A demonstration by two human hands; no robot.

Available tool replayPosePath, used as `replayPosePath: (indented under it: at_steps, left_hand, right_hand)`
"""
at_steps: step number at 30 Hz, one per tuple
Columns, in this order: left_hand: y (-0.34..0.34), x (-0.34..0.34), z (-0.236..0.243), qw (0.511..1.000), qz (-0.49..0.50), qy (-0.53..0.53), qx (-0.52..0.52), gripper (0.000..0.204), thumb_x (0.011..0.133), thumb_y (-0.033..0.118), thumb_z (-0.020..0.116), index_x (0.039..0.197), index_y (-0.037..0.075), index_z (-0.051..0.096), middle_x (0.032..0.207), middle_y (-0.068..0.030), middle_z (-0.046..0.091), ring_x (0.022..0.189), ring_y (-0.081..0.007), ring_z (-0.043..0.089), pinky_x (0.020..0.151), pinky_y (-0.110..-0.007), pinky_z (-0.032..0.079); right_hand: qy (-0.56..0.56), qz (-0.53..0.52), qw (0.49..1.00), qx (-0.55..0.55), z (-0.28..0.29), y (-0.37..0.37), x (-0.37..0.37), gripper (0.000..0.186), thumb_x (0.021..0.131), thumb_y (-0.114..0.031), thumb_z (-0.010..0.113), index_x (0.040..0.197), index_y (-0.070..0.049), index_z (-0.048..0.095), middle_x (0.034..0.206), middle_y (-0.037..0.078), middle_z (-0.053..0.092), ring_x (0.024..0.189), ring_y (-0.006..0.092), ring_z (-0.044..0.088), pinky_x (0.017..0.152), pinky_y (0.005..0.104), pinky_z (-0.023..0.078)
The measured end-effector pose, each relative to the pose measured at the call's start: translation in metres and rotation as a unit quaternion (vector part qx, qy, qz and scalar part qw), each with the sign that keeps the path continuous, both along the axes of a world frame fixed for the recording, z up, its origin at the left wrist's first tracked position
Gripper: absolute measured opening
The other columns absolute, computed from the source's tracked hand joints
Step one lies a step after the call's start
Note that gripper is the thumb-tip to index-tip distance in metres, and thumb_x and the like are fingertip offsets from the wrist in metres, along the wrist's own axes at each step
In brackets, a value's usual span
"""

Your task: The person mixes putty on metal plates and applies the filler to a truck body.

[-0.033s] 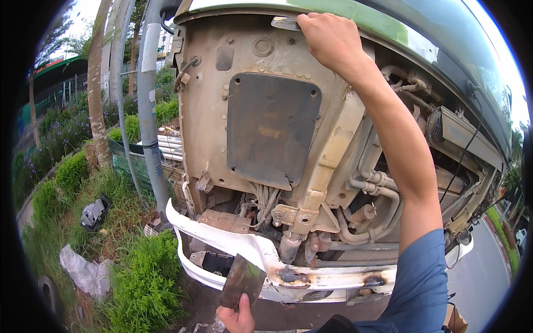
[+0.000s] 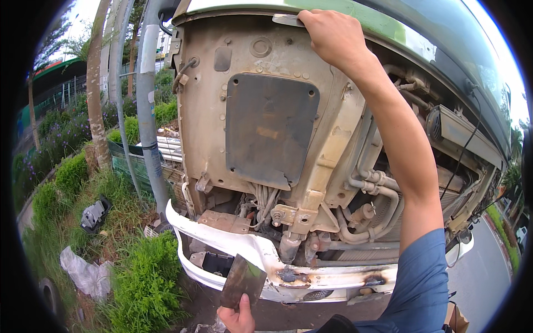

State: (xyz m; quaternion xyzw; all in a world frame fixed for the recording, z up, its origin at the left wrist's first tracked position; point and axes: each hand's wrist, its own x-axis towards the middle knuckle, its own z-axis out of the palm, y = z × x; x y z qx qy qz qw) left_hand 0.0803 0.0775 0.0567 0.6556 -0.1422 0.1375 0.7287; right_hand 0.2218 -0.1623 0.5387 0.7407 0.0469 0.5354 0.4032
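My right hand (image 2: 335, 40) is raised at the top, its fingers closed on a thin, flat, light-coloured blade (image 2: 287, 20); how it grips the far end is hidden. The blade lies along the lower edge of the green and white painted panel (image 2: 383, 26) on the vehicle's front. Low in the middle, my left hand (image 2: 239, 320) pinches a dark, smudged rectangular plate (image 2: 242, 282) with the thumb on its face. That plate is tilted and overlaps the white bumper (image 2: 222, 230) from this viewpoint; I cannot tell whether they touch.
Behind the open front sit a black cover sheet (image 2: 272, 130), pipes (image 2: 377, 191) and a radiator (image 2: 408, 236). The bumper has scorched, rusty patches. A grey pole (image 2: 151, 105) stands close on the left, near a bush (image 2: 145, 286) and a plastic bag (image 2: 86, 272).
My right hand and the blade have shifted very slightly up and right along the panel's edge. My left hand and the plate stay where they were.
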Motion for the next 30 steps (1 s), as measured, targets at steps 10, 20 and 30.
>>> replayPosePath:
  at_steps: [10,20,30]
  left_hand:
    - [-0.009,-0.009,-0.004,0.994,-0.007,0.079,-0.072,0.021,0.092,0.003,0.062,0.110,-0.007,0.065,0.101,-0.0085,0.069,0.087,-0.0154,0.063,0.076,-0.030,0.052]
    - [-0.009,-0.002,-0.019,0.999,-0.015,0.036,-0.032,0.020,0.093,0.005,0.063,0.109,-0.006,0.066,0.100,-0.0082,0.069,0.087,-0.0149,0.063,0.077,-0.030,0.052]
    - [-0.013,0.003,-0.017,0.999,-0.018,0.019,-0.034,0.020,0.093,0.004,0.062,0.110,-0.006,0.065,0.101,-0.0083,0.069,0.089,-0.0153,0.063,0.080,-0.030,0.051]
  right_hand:
    - [0.054,-0.006,0.990,0.127,0.107,-0.023,-0.073,0.037,0.077,0.004,0.049,0.109,0.000,0.067,0.105,0.025,0.066,0.105,0.0407,0.060,0.087,0.0462,0.048]
    - [0.029,-0.068,0.994,0.076,0.101,-0.030,-0.046,0.038,0.078,0.000,0.052,0.113,-0.004,0.066,0.109,0.020,0.067,0.107,0.0370,0.061,0.092,0.0436,0.049]
    - [0.012,-0.025,0.999,0.019,0.094,-0.039,-0.028,0.032,0.078,-0.001,0.052,0.106,-0.006,0.067,0.108,0.019,0.068,0.107,0.0359,0.061,0.089,0.0457,0.049]
